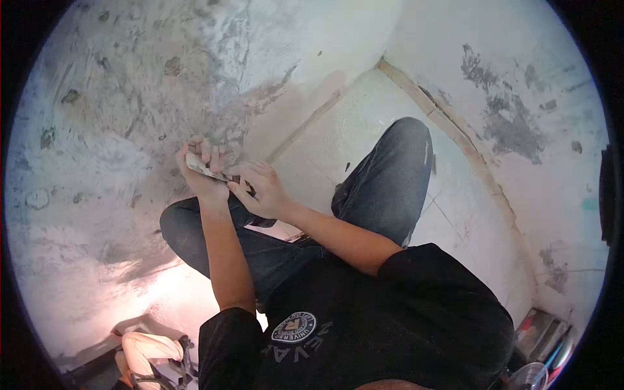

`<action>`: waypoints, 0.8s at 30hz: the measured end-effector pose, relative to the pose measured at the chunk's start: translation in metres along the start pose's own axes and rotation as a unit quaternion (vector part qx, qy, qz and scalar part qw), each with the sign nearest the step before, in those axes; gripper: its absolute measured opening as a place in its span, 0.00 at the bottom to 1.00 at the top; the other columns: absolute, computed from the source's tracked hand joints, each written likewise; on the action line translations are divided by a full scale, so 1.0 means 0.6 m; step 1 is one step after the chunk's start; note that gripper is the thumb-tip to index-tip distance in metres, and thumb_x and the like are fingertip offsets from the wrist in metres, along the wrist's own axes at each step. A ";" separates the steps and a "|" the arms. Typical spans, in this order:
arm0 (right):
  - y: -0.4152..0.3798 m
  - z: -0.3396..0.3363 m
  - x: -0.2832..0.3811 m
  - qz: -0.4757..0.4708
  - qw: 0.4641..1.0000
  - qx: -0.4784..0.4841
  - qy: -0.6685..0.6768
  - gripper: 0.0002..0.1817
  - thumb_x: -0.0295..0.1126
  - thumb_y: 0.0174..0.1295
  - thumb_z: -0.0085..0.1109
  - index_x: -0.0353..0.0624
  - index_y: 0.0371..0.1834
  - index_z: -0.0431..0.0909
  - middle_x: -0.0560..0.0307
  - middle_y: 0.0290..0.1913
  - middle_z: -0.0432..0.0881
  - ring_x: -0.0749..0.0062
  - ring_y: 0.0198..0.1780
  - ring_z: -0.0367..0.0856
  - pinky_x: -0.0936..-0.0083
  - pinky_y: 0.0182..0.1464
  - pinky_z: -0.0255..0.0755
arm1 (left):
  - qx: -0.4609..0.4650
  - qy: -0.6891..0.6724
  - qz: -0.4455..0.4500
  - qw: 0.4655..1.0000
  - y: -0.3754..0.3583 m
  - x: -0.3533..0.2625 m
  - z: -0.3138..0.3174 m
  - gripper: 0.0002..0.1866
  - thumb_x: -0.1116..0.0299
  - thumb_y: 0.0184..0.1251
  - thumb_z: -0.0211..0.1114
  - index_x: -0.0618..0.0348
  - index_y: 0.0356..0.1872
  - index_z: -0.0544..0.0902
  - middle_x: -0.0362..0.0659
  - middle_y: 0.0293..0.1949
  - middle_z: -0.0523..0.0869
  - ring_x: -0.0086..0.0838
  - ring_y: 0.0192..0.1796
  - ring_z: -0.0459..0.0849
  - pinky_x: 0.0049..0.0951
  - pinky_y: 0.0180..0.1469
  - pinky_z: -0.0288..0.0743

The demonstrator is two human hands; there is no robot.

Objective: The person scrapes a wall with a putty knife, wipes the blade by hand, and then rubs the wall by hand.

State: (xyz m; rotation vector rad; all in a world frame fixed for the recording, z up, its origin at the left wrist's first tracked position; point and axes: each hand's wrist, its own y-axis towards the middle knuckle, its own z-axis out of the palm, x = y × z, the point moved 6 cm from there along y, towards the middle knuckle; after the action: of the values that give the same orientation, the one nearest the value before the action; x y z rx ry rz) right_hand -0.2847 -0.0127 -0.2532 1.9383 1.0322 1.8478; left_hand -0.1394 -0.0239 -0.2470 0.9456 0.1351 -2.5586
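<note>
Against the wall, both hands' fingers pinch a flat scraper point(207, 169) between them.

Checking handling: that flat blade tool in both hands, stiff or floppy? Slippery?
Likely stiff: the flat blade tool stays straight between left hand and right hand. Probably light, since fingertips hold it. It looks smeared, so perhaps slippery.

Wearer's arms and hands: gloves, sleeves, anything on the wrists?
Both hands bare, no gloves: left hand, right hand. Forearms uncovered, no watch or bands visible. Short black T-shirt sleeves end above the elbows; the shirt has a round white printed emblem.
</note>
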 end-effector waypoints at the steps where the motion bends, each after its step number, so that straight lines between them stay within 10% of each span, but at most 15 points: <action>1: 0.005 -0.006 -0.002 -0.010 1.000 -0.001 0.003 0.09 0.32 0.61 0.63 0.40 0.40 0.80 0.55 0.24 0.72 0.60 0.27 0.71 0.65 0.35 0.63 | 0.026 -0.036 -0.008 0.999 0.008 0.008 0.002 0.17 0.55 0.75 0.51 0.58 0.42 0.79 0.34 0.21 0.68 0.21 0.18 0.65 0.29 0.38 0.73; 16: 0.021 -0.034 -0.082 0.030 0.997 0.005 -0.070 0.08 0.28 0.64 0.61 0.36 0.29 0.77 0.55 0.20 0.69 0.61 0.25 0.69 0.69 0.34 0.64 | -0.097 0.206 -0.085 0.970 0.025 0.058 -0.017 0.25 0.48 0.81 0.46 0.62 0.56 0.76 0.41 0.50 0.81 0.30 0.50 0.80 0.32 0.53 0.72; 19: 0.018 -0.016 -0.086 0.216 0.968 -0.040 0.125 0.10 0.31 0.66 0.62 0.36 0.31 0.75 0.56 0.25 0.73 0.66 0.29 0.72 0.70 0.38 0.66 | -0.190 0.344 0.041 0.919 0.014 0.025 -0.030 0.24 0.51 0.81 0.49 0.66 0.50 0.80 0.44 0.44 0.84 0.29 0.44 0.80 0.29 0.48 0.72; 21: 0.010 -0.009 -0.112 0.216 0.974 -0.036 0.061 0.08 0.32 0.67 0.61 0.37 0.39 0.76 0.57 0.30 0.76 0.69 0.34 0.73 0.70 0.41 0.67 | -0.092 0.607 0.077 0.786 0.011 0.001 -0.015 0.25 0.53 0.80 0.51 0.69 0.38 0.83 0.49 0.29 0.84 0.33 0.32 0.79 0.33 0.38 0.71; 24: 0.009 -0.009 -0.118 0.223 0.975 -0.007 -0.020 0.15 0.34 0.67 0.60 0.36 0.50 0.75 0.51 0.40 0.79 0.64 0.45 0.75 0.68 0.46 0.69 | -0.086 0.656 0.143 0.736 0.001 -0.004 0.025 0.27 0.54 0.79 0.53 0.72 0.28 0.80 0.39 0.17 0.75 0.26 0.23 0.65 0.34 0.28 0.62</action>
State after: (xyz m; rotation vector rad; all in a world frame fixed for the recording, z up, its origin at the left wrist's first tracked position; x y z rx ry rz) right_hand -0.2836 -0.0641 -0.3024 2.3336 0.6005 2.0114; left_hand -0.1465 -0.0271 -0.2337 2.2562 0.5349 -1.1238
